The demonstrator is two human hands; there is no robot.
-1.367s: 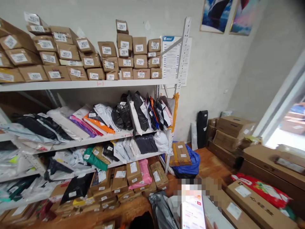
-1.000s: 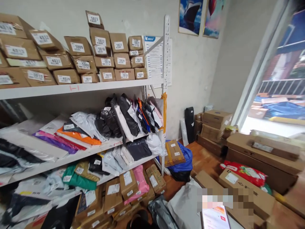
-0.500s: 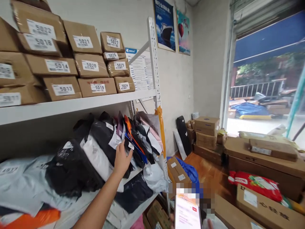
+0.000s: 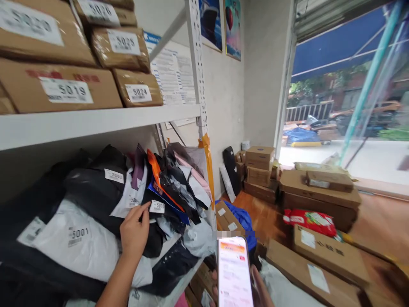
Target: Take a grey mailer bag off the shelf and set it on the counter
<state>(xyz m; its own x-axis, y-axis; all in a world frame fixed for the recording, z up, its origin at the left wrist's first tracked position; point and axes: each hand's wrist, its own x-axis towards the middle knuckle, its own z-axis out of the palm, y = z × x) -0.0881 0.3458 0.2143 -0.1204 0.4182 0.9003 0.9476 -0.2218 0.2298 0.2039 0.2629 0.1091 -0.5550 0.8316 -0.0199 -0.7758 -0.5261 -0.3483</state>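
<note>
My left hand [image 4: 136,230] reaches into a row of upright plastic mailer bags on the lower shelf. Its fingers are curled, with thumb and forefinger closed on the edge of a black mailer bag [image 4: 150,228], just left of that bag's label [image 4: 157,207], which reads 5010. Behind the fingers stands a white mailer bag [image 4: 123,207] with a partly covered label. A larger white mailer bag [image 4: 79,236] marked 5001 lies beneath my forearm. Lower right, my right hand [image 4: 260,288] is wrapped around a smartphone [image 4: 234,273] with a lit screen.
Labelled cartons [image 4: 76,91] line the upper shelf [image 4: 105,128]. A perforated white post [image 4: 198,85], taped orange lower down, bounds the shelving on the right. Stacked boxes [image 4: 260,170], a red bag [image 4: 309,221] and long cartons [image 4: 319,277] occupy the floor.
The view has come closer to the lower shelf. My left hand's fingers, spread before, are now curled at the bag labelled 5010, whose label faces me more plainly. The phone stays in my right hand.
</note>
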